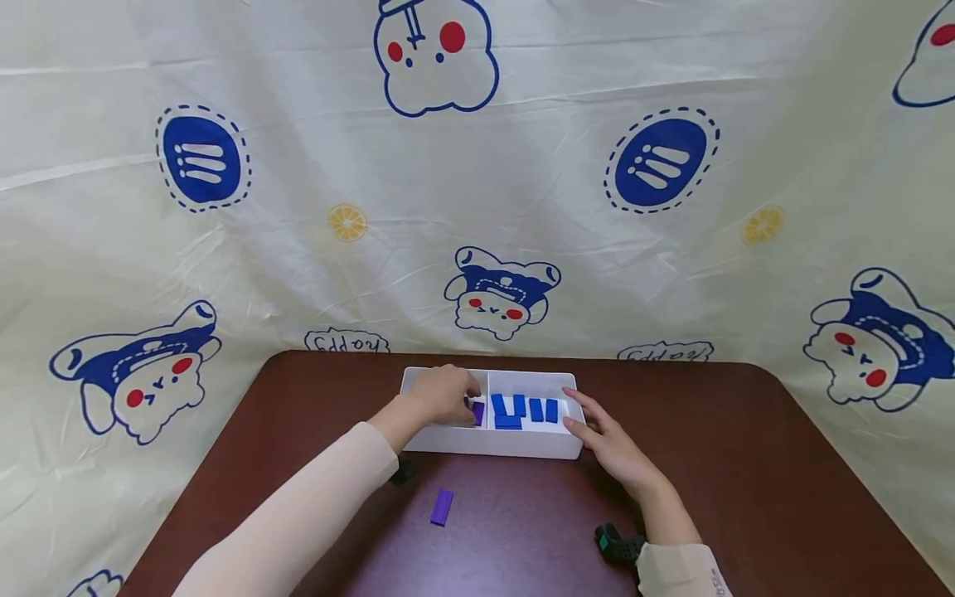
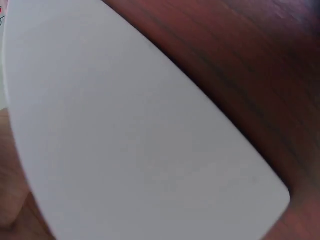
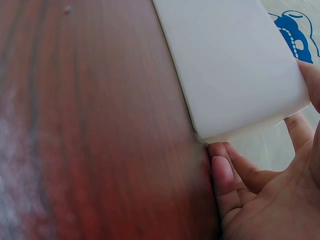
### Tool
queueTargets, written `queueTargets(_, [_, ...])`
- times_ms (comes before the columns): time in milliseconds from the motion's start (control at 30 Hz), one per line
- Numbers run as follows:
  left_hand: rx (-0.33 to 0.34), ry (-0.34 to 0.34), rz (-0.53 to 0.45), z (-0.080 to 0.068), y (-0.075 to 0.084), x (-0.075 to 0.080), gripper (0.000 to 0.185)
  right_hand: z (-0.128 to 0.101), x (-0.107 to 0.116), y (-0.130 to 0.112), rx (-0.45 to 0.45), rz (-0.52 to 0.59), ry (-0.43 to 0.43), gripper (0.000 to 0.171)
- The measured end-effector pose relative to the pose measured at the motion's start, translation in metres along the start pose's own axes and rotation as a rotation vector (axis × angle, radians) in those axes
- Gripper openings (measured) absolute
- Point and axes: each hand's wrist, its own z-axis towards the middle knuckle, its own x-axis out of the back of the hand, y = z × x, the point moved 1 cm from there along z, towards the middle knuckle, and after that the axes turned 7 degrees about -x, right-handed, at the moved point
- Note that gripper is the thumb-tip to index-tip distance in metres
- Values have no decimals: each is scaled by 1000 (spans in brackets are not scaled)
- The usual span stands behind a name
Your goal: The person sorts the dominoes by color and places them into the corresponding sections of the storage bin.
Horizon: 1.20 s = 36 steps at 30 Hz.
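Sorting looks mostly done: the blue blocks (image 1: 525,410) already sit in the right compartment of the white box (image 1: 492,444). The left hand (image 1: 442,395) is in the left compartment, fingers curled on a purple block (image 1: 477,412). The right hand (image 1: 608,439) steadies the box's right end, fingers relaxed against it. One purple block (image 1: 442,507) still lies on the bench (image 1: 746,464), near the box's front.

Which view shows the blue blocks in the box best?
The head view: blue blocks stand in the right compartment of the white box. Both wrist views show only the box's outer wall, no blocks.
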Motion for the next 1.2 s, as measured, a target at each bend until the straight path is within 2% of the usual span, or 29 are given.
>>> queueTargets(200, [18,57,-22,-15,-1,10,36,-1,1,1,-3,0,1,63])
queueTargets(400, [12,116,-1,-39,1,23,26,-1,1,-1,-2,-22,-1,63])
queueTargets(667, [-23,119,44,-64,10,31,22,1,5,1,28,-23,-13,63])
queueTargets(967, [-73,124,38,-80,18,24,23,0,8,0,28,-37,-14,64])
queueTargets(1200, [-85,74,0,-93,24,12,24,-1,6,1,22,-27,-18,64])
